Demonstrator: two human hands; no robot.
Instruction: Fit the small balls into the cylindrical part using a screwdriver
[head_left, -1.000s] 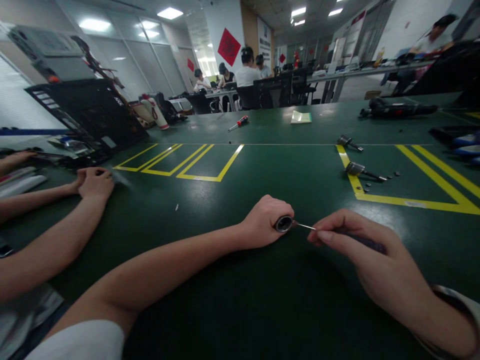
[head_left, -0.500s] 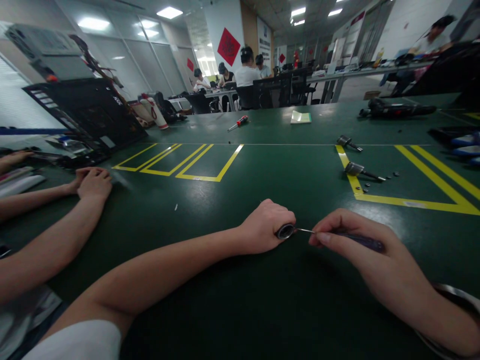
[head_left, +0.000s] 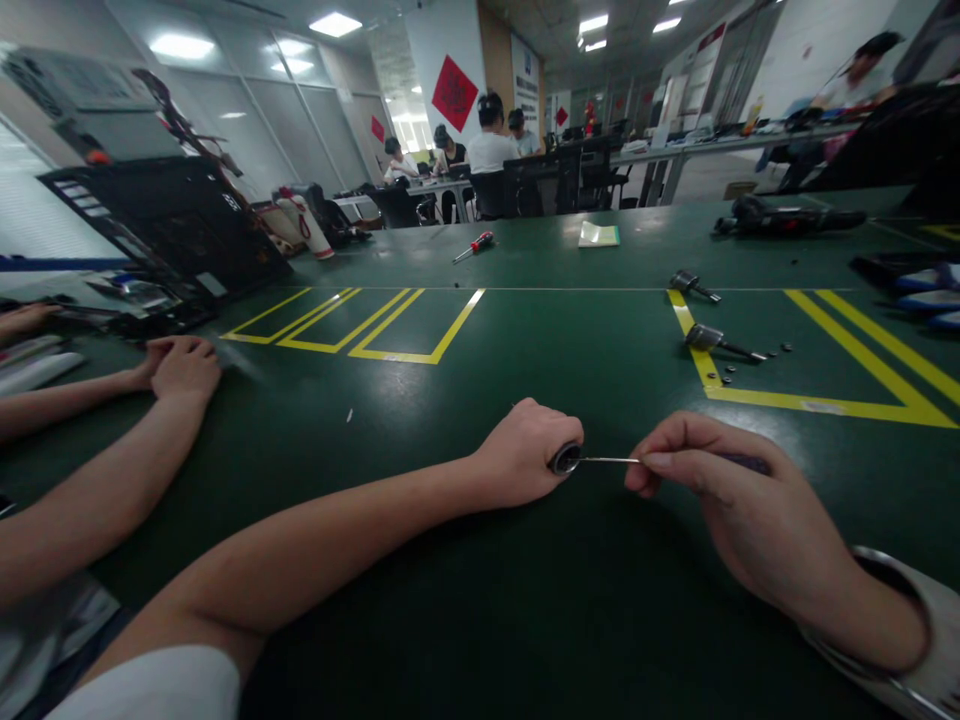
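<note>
Metal sleeve point(head_left: 557, 462) sits right of the frame's centre, the left hand point(head_left: 529, 455) clenched around it, mouth turned rightward, probably so the thin-shafted tool point(head_left: 609, 460) can reach inside. The right hand point(head_left: 731, 485) has its fingers pinching that tool near the shaft, likely for fine control. Beyond, at right, the tabletop point(head_left: 450, 430) bears yellow tape point(head_left: 885, 410) with an unreadable white label point(head_left: 823, 407). Upper centre, the red diamond poster point(head_left: 454, 93) has illegible writing.

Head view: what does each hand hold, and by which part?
Right hand: thin metal-shafted tool, by its dark handle. Left hand: round, hollow metal part, around its outside.
</note>
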